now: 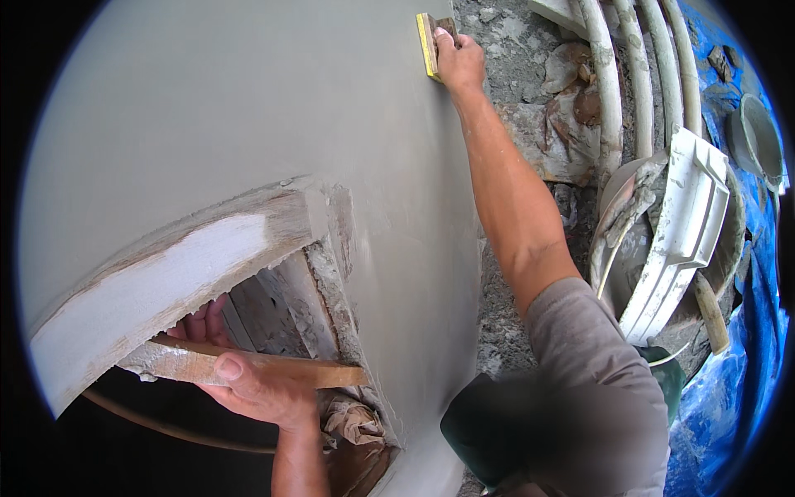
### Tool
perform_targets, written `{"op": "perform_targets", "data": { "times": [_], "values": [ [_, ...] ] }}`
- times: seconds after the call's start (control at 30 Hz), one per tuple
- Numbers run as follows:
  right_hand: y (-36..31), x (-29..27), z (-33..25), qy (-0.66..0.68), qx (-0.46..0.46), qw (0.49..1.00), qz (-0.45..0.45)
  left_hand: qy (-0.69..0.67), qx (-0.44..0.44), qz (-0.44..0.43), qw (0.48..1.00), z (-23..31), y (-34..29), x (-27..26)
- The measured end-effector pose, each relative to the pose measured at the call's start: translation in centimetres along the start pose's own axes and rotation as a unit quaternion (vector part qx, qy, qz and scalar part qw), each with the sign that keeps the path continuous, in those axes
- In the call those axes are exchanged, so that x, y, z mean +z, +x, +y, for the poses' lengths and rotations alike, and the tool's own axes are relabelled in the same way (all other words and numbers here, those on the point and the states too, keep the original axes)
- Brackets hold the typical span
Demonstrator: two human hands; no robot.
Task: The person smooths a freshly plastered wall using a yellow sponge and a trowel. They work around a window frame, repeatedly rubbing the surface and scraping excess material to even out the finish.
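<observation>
Near the top, my right hand [461, 62] is closed on the handle of a small hand float [431, 45] with a yellow edge and brownish back. The float stands against the right-hand edge of a smooth grey plastered wall [248, 91]. Lower left, my left hand [261, 389] is wrapped around a wooden bar [306, 373], thumb on the near side and fingertips beyond it. That bar lies across an opening in the wall. Along the opening's upper side runs a wooden frame [174, 269] with white paint and rough edges.
Crumpled paper [354, 420] sits in the opening's corner. Right of the wall is rough, debris-strewn ground [505, 50]. Several pale poles [642, 79], a mortar-smeared white plastic piece [679, 240], a grey bucket [755, 141] and a blue tarp [716, 422] lie further right.
</observation>
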State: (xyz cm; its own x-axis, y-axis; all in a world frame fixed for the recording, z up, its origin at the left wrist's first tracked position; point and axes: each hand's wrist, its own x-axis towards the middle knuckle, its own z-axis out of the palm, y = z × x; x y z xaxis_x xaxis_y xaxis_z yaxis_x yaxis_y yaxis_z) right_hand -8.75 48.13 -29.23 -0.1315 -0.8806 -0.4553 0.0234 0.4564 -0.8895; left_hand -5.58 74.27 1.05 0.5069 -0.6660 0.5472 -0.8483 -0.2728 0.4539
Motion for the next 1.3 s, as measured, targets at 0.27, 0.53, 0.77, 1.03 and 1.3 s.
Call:
{"op": "perform_targets", "data": {
  "times": [0.27, 0.53, 0.77, 1.03, 1.3],
  "values": [
    [-3.3, -0.6, 12.3, -0.07, 0.15, 0.985, 0.042, -0.032, -0.01, -0.016, 0.999, 0.0, 0.2, 0.2],
    [-20.6, -6.0, -6.6, 0.134, -0.065, 0.984, -0.095, -0.068, -0.019, -0.027, 0.997, -0.3, 0.2, 0.4],
    [-39.8, -18.4, 12.4, 0.023, 0.042, 0.984, -0.172, -0.045, -0.015, -0.019, 0.999, -0.5, 0.0, -0.3],
    [-12.9, -7.1, -3.7, 0.149, -0.161, 0.966, -0.134, -0.027, -0.02, -0.019, 0.999, 0.7, 0.4, 0.3],
    [-34.0, -15.4, 9.8, 0.027, -0.097, 0.948, -0.303, -0.019, -0.014, 0.0, 1.0, 0.2, 0.5, -0.6]
  ]
}}
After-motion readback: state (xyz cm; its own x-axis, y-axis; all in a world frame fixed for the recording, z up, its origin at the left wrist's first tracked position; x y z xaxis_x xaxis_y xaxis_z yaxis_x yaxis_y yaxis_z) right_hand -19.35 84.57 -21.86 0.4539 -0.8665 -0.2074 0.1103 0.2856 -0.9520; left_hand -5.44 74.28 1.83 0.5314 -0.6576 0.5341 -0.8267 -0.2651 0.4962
